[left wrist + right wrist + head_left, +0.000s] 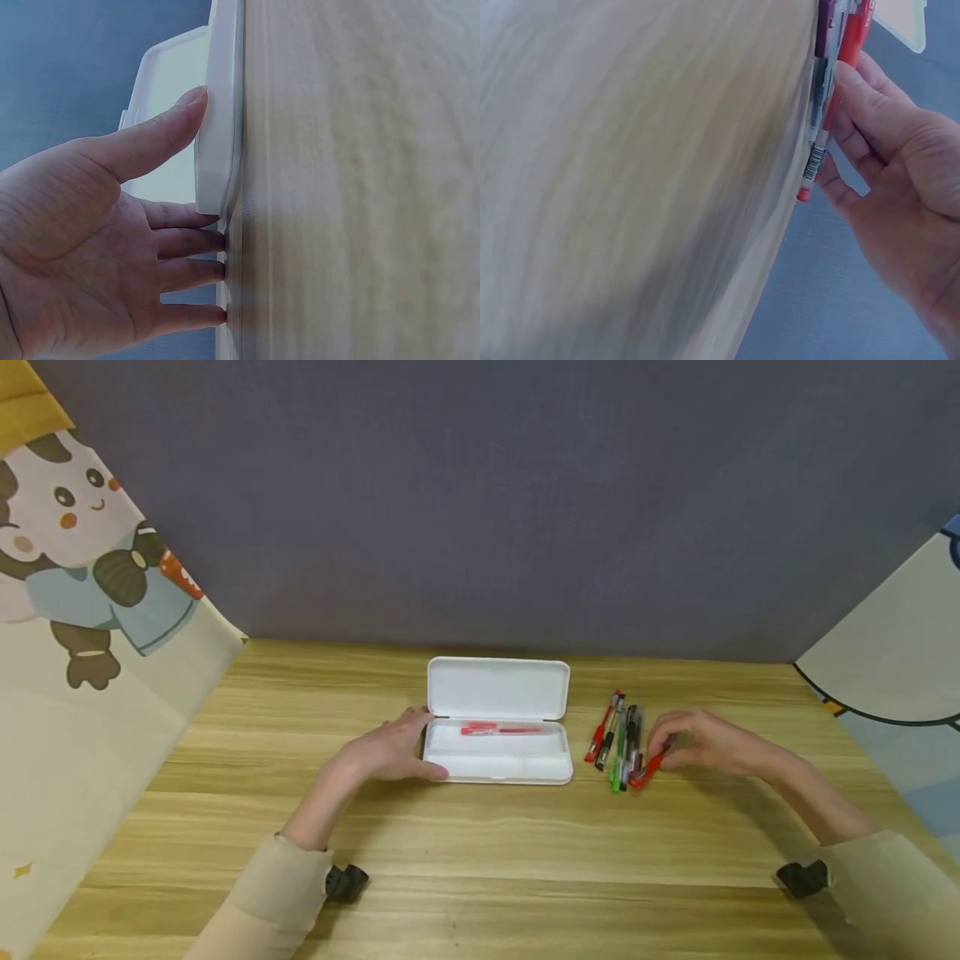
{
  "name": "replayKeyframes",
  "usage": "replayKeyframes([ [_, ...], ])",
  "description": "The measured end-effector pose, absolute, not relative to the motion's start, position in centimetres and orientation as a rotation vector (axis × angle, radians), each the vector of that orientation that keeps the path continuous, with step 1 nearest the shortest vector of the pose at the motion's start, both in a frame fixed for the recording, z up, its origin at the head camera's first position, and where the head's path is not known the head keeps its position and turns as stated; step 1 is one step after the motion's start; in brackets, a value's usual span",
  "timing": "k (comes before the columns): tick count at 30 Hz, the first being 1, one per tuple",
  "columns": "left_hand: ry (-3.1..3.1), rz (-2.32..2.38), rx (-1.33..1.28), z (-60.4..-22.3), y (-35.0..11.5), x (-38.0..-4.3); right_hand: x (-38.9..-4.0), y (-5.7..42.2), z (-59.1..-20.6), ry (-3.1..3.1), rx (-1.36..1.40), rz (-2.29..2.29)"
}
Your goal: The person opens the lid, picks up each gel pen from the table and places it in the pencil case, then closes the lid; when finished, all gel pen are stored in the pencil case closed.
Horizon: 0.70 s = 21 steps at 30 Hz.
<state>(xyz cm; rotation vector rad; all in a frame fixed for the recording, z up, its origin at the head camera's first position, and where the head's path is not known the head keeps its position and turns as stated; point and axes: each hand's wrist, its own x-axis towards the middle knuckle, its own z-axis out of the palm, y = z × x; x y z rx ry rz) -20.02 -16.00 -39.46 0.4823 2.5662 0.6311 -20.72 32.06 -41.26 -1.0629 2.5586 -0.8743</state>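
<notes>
The right hand (pixel 697 745) pinches a slim red-and-clear pen (pixel 649 768) slantwise, red end near-left, far end finger-obscured; the left hand (pixel 390 750), fingers extended, touches a white rectangular case (pixel 498 687).

Barcode (pixel 814 163) on the red pen (pixel 850 48), its white lettering (pixel 869 10) seemingly illegible.

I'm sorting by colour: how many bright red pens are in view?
3: a red pen in the case, a red pen at the left edge of the group, and a red pen in the right hand. Others may be hidden in the group.
</notes>
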Motion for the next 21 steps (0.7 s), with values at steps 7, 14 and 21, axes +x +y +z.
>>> replayKeyframes([
  [7,2.568,0.638,0.487,-39.5,-16.1,-20.0,-20.8,30.5,-40.5,2.672,-0.973,-0.87],
  [14,2.567,0.64,0.499,-39.5,-16.0,-20.0,-21.6,27.2,-40.3,2.776,-1.042,-0.902],
  [21,2.561,0.649,0.486,-39.4,-16.1,-19.9,-22.2,23.2,-40.2,2.766,-1.12,-1.007],
])
